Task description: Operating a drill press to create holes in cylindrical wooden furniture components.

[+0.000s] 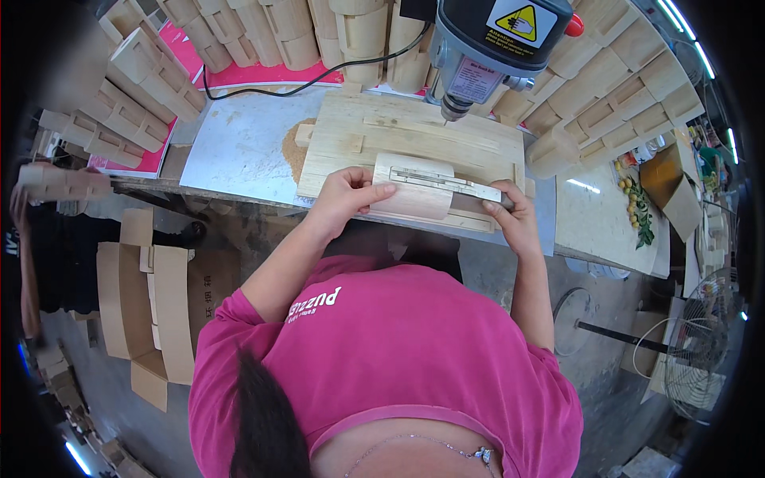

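A pale wooden block with a rounded surface (410, 204) lies at the front edge of a wooden board (335, 147). My left hand (344, 199) is closed on the block's left end, the thumb across its face. Along the block runs a long, narrow pale strip with slots (434, 180), perhaps a template; its exact kind is unclear. My right hand (515, 218) pinches the strip's right end, where a darker flat part shows beneath it. Above and behind the block hangs a bench drill (486, 60), its bit apart from the wood.
Stacked wooden pieces (287, 32) line the bench's back, with more stacks (613, 80) at right. Sawdust (293, 151) lies left of the board. An open carton (171, 311) stands at lower left, near another person (60, 255) holding wooden pieces. A fan (697, 342) stands at right.
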Demonstrator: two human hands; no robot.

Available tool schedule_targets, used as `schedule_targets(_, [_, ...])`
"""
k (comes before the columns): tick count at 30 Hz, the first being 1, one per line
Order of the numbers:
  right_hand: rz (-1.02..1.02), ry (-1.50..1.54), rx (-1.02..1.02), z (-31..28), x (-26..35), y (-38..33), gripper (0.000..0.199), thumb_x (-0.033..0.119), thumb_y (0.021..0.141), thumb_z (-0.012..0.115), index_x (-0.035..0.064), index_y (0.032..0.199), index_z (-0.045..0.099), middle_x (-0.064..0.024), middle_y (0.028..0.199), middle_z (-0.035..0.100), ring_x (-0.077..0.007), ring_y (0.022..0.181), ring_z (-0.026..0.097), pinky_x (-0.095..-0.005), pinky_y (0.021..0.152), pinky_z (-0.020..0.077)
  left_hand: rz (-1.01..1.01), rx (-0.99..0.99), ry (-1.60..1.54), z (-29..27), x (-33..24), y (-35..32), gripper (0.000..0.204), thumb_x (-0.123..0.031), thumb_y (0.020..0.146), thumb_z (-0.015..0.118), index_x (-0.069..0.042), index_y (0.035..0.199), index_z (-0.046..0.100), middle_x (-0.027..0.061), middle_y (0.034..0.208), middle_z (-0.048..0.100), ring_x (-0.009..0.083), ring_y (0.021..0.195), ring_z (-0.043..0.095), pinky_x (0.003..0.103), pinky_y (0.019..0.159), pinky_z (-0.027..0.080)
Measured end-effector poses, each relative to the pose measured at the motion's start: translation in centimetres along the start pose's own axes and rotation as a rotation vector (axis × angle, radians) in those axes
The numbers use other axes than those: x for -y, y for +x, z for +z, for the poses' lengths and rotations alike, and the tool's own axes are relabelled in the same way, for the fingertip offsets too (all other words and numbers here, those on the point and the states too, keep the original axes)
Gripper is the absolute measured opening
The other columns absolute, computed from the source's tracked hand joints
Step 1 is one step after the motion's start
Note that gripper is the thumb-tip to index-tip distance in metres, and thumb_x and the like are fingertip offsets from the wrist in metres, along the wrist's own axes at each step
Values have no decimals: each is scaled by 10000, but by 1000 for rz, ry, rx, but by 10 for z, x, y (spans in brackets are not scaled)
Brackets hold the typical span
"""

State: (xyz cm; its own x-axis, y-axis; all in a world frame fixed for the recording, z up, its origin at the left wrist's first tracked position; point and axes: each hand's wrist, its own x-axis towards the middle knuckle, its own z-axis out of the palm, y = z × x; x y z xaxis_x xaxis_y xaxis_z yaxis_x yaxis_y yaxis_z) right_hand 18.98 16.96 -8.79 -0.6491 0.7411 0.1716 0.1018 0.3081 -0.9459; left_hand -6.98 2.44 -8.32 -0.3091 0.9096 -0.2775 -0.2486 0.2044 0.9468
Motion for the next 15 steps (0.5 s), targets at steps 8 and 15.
schedule_targets(8, [-37,-270,-107,-1,-5,-8,292,23,697,686,18,958,557,-81,885,542,-206,839,518,-281,747,406,664,-134,601,8,30,-17,616,-123,619,772,6,1158,503,122,1085,516,223,986,537,310,823,436])
schedule_targets(15, [-53,-324,-134,-4,-10,-2,279,83,721,699,33,958,560,-33,849,513,-141,815,480,-253,749,381,715,-262,827,15,36,4,729,-181,562,781,-45,1214,482,127,1066,513,281,977,514,355,851,384])
